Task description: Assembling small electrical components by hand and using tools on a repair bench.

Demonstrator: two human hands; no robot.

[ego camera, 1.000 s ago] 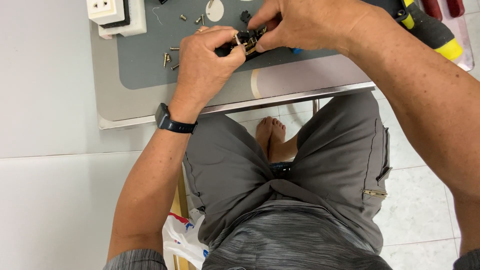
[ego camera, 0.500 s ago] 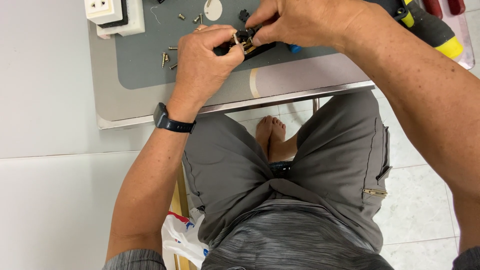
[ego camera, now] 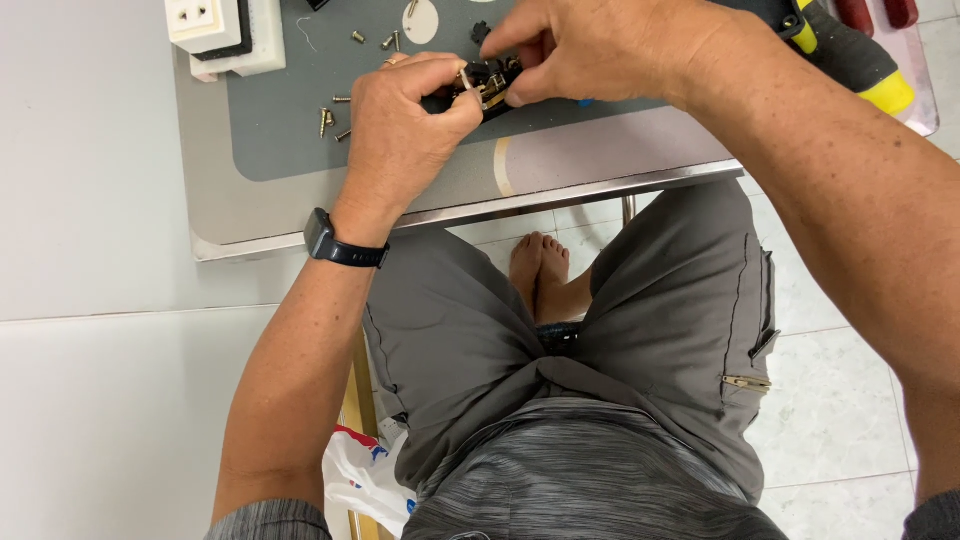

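Together, near the top centre of the frame, the left hand (ego camera: 405, 130) and the right hand (ego camera: 590, 50) pinched a small black part with brass contacts (ego camera: 484, 82) between curled fingertips above the grey mat (ego camera: 300, 130), loose screws (ego camera: 330, 118) lying just left.

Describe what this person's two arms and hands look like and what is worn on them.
Both forearms are bare from the elbow down. The left hand has a dark wristband, like a slim fitness tracker, around its wrist. The right hand and its wrist carry nothing visible. Grey heathered sleeve edges show at the bottom corners of the head view. No gloves.
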